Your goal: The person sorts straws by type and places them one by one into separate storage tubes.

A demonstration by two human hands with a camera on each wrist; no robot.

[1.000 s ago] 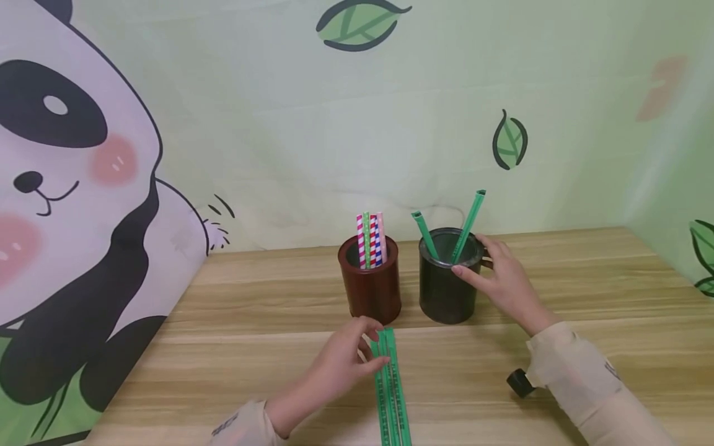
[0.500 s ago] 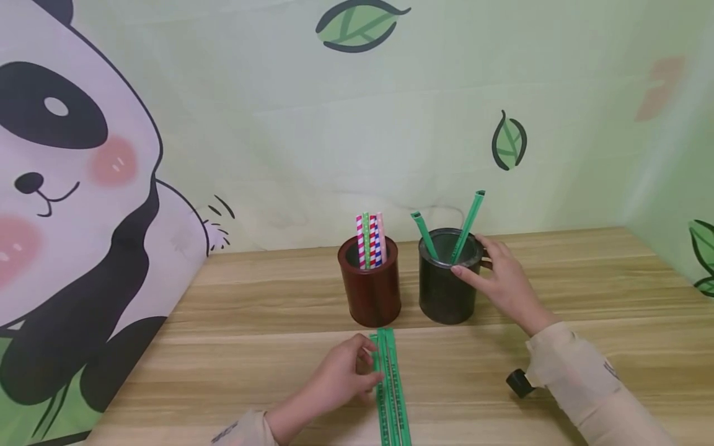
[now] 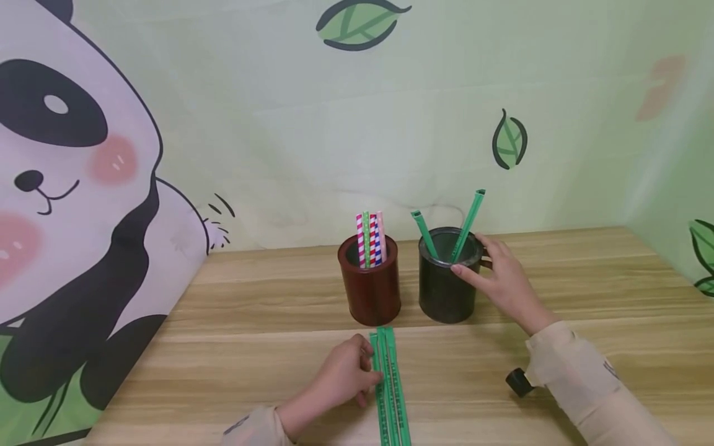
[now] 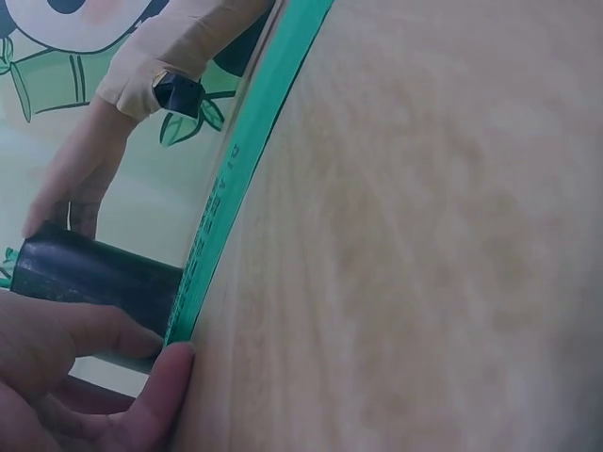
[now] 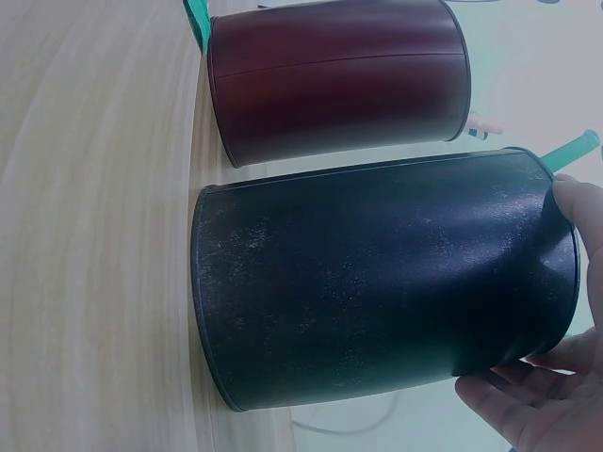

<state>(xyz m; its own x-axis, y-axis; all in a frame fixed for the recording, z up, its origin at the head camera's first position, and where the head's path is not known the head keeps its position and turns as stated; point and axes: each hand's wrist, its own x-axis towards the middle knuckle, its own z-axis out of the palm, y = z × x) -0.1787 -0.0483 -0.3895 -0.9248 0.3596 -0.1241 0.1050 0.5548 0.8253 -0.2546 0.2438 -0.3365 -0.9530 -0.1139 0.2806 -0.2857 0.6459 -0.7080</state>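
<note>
Left hand (image 3: 344, 369) pinches a green packet (image 3: 382, 406) — dark print (image 4: 219, 202) illegible — right hand (image 3: 506, 282) grips the black cup (image 3: 446, 294)

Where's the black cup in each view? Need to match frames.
Head: right of centre, upright, black cup.
Left wrist: lower left, lying sideways in the image, partly behind the left hand.
Right wrist: across the middle, sideways in the image, largest here.
Shared landmark: right hand at its rim.

Green strips (image 3: 392, 378) cut off below, lettering (image 3: 394, 391) too small to read, printed panda (image 3: 67, 217) cropped at left
</note>
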